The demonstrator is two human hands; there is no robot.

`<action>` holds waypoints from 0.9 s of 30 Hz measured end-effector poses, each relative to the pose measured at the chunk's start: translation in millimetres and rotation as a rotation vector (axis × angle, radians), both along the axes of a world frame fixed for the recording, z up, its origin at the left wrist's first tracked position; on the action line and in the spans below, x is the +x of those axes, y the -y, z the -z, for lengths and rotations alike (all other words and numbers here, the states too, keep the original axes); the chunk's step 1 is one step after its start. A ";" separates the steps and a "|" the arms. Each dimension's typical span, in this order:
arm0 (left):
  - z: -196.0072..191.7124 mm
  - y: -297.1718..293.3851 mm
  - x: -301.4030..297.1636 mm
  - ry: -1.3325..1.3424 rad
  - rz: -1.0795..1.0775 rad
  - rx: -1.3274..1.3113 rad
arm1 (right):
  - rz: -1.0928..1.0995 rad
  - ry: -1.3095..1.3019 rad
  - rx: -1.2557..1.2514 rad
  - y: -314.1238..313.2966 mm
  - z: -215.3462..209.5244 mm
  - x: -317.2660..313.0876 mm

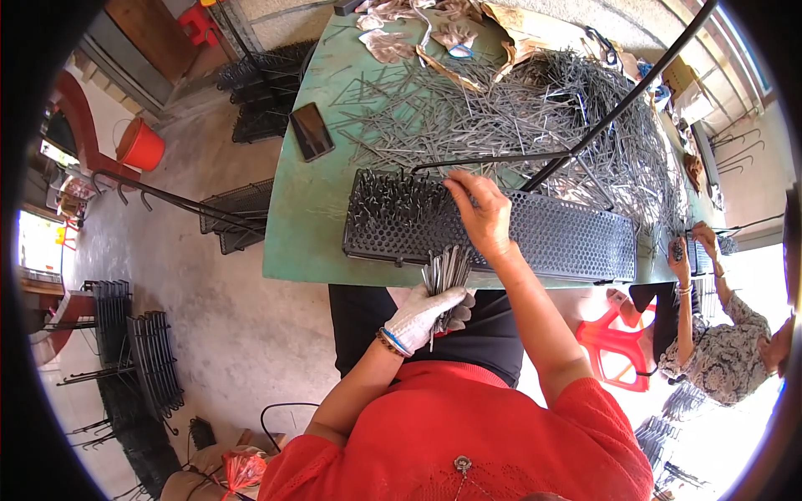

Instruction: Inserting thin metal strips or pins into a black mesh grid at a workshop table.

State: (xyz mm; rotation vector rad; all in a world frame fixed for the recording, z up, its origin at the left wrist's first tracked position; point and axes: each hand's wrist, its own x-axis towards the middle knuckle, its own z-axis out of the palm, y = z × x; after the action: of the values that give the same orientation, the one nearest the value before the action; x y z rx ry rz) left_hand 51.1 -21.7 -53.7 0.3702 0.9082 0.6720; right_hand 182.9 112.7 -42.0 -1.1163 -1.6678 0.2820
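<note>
My left hand (420, 317), in a white work glove, is closed round a bundle of thin grey metal strips (447, 269) at the table's near edge. Just above the perforated black metal rack (568, 235) is my bare right hand (487, 219). Its thumb and forefinger are pinched together; whatever is between them is too small to make out. Many short dark metal pieces (391, 200) stand upright in the holes of the rack's left part. The holes under and right of my right hand show bare. A long black rod frame (597, 125) slants over the rack.
A large heap of loose metal strips (501, 117) covers much of the green table (305, 225). A phone (312, 132) lies at its left, with used gloves (387, 46) at the back. A co-worker (717, 346) handles a similar rack at the right, near a red stool (616, 344).
</note>
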 end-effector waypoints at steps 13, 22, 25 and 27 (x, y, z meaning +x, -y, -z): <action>-0.5 -0.6 -0.5 0.008 -0.033 0.089 | -0.183 0.446 0.119 7.1 -17.8 5.8; 3.4 1.6 -1.6 0.038 -0.016 0.063 | -0.154 0.564 0.097 1.9 -22.0 6.7; 0.2 1.6 1.8 0.051 -0.085 0.065 | -0.176 0.549 0.082 6.5 -22.0 3.1; 0.0 1.4 -0.1 0.054 -0.087 0.064 | -0.152 0.483 0.082 11.2 -30.0 5.2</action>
State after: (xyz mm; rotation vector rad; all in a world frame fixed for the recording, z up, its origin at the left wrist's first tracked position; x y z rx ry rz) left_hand 51.0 -23.1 -53.7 0.3694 0.8561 0.7892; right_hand 188.1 101.5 -12.1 -1.0504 -2.1753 0.0360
